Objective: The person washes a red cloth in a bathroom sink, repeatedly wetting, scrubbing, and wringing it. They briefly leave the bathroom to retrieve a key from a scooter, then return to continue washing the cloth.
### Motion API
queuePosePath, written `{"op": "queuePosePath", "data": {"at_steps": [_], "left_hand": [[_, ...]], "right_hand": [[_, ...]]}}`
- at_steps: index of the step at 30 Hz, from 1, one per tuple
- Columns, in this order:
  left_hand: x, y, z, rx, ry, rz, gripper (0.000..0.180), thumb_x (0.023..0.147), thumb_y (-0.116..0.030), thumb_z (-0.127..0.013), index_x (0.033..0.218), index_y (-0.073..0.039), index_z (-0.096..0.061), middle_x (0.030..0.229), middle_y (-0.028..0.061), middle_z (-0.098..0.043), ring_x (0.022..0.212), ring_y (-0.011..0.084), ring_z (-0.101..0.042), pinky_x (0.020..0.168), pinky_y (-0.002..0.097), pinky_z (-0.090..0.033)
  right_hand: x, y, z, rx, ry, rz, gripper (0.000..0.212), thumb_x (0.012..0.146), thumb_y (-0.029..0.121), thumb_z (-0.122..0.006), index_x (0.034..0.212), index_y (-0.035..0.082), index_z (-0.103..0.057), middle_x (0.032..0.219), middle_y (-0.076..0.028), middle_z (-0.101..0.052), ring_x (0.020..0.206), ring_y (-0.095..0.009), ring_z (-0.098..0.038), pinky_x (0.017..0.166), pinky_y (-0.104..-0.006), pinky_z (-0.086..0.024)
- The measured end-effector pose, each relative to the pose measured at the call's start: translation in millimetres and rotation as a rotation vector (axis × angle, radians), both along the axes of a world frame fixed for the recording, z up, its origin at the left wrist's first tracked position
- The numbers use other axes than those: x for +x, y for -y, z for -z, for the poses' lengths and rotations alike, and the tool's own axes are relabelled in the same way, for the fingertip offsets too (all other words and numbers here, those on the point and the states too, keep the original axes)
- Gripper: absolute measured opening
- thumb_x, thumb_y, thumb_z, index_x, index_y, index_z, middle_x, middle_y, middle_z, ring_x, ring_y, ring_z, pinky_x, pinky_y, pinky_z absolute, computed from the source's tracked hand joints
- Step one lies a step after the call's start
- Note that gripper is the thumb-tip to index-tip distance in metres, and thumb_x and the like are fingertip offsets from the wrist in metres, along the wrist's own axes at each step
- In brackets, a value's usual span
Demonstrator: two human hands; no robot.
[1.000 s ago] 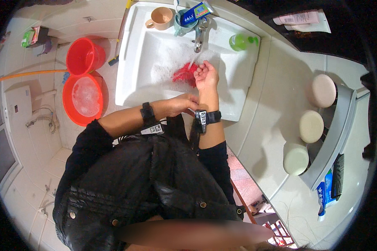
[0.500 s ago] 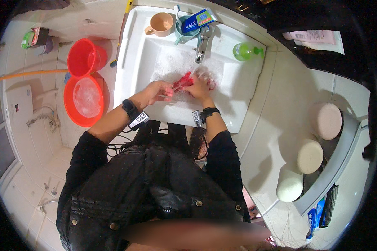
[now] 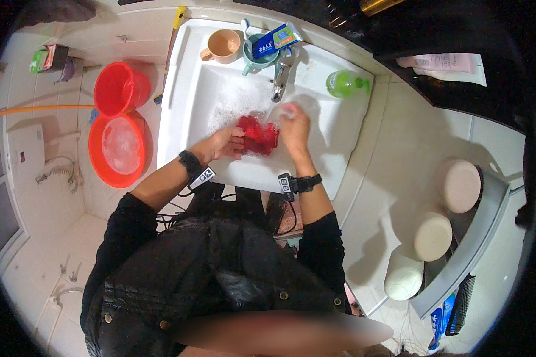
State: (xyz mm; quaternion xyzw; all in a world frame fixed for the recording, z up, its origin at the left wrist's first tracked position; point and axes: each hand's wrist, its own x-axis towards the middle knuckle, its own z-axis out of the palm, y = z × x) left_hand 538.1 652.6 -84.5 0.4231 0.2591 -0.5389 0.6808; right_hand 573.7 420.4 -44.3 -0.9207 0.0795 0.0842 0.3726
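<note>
A wet red cloth (image 3: 258,134) lies bunched in the white sink (image 3: 187,134), among soap suds. My left hand (image 3: 225,143) is at its left edge, fingers curled onto the fabric. To the right of the cloth, below the tap (image 3: 278,86), my right hand (image 3: 295,125) is raised with its fingers curled together. Something whitish and translucent shows around those fingertips; whether it is water, foam or thin material is unclear. Each wrist wears a black strap with a small patterned tag.
Behind the basin stand an orange cup (image 3: 224,46), a teal cup (image 3: 257,58) with a toothbrush and a blue toothpaste tube (image 3: 275,40), and a green pump bottle (image 3: 342,84). Red buckets (image 3: 118,83) are at the left. Bottles (image 3: 433,236) line a shelf at the right.
My right hand has come up off the cloth, toward the right. The red cloth is more spread out and nearer to me. My left hand has closed on its edge.
</note>
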Motion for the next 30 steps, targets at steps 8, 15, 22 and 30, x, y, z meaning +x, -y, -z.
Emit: {"op": "queuePosePath", "data": {"at_steps": [8, 15, 22, 30], "left_hand": [[6, 8, -17, -0.019, 0.029, 0.009, 0.060, 0.093, -0.038, -0.054, 0.143, -0.006, -0.044, 0.136, 0.0202, -0.050, 0.124, 0.0343, -0.049, 0.100, 0.0542, -0.043], [7, 9, -5, -0.019, -0.027, -0.044, 0.055, 0.092, -0.038, -0.057, 0.135, -0.005, -0.049, 0.129, 0.0209, -0.052, 0.120, 0.0342, -0.050, 0.096, 0.0562, -0.046], [11, 5, 1, -0.032, -0.082, -0.082, 0.061, 0.092, -0.035, -0.063, 0.140, -0.004, -0.041, 0.135, 0.0194, -0.045, 0.126, 0.0379, -0.045, 0.101, 0.0610, -0.041], [3, -5, 20, 0.004, -0.124, -0.137, 0.060, 0.093, -0.034, -0.062, 0.139, 0.000, -0.042, 0.132, 0.0203, -0.047, 0.123, 0.0378, -0.048, 0.100, 0.0605, -0.041]], "right_hand": [[60, -17, -110, -0.128, 0.441, -0.427, 0.080, 0.081, 0.000, -0.066, 0.152, 0.012, -0.033, 0.159, -0.011, -0.030, 0.147, -0.030, -0.027, 0.119, -0.0402, -0.028], [28, -18, -90, -0.097, 0.273, -0.466, 0.086, 0.078, 0.005, -0.071, 0.154, 0.012, -0.030, 0.160, -0.011, -0.028, 0.147, -0.031, -0.028, 0.119, -0.0388, -0.029], [-9, 26, 13, -0.034, -0.209, -0.054, 0.090, 0.074, 0.022, -0.079, 0.152, 0.012, -0.035, 0.153, -0.019, -0.039, 0.141, -0.034, -0.038, 0.114, -0.0412, -0.035], [-53, -17, 72, -0.250, -0.126, -0.402, 0.078, 0.070, 0.024, -0.079, 0.140, 0.007, -0.049, 0.135, -0.020, -0.055, 0.127, -0.037, -0.051, 0.105, -0.0447, -0.043]]}}
